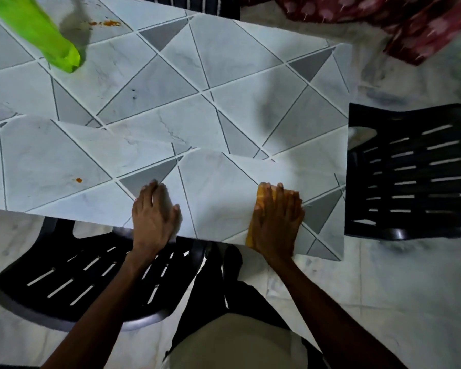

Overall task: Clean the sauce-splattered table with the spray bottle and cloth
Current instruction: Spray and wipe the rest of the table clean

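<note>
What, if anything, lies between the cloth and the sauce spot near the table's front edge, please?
The left hand lies flat on the table, in the straight path from the cloth under the right hand to the spot. Nothing else visible stands between them.

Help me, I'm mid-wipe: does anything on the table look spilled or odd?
Yes. Orange sauce spots lie at the far side beside the bottle, and one drop sits left of the left hand, away from the cloth.
</note>
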Tool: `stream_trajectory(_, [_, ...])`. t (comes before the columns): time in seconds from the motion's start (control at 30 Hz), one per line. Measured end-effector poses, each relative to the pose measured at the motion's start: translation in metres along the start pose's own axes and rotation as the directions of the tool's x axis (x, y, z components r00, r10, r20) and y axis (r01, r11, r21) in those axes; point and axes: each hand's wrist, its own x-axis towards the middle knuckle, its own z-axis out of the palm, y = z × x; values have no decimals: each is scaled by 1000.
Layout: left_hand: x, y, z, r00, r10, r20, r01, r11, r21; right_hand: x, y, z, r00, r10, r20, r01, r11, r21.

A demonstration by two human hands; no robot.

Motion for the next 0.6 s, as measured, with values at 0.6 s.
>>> stream_trajectory(0.6, [5, -4, 1, 999, -6, 37, 6, 1000, -5, 36, 34, -12, 999, 51, 0, -51, 999, 3])
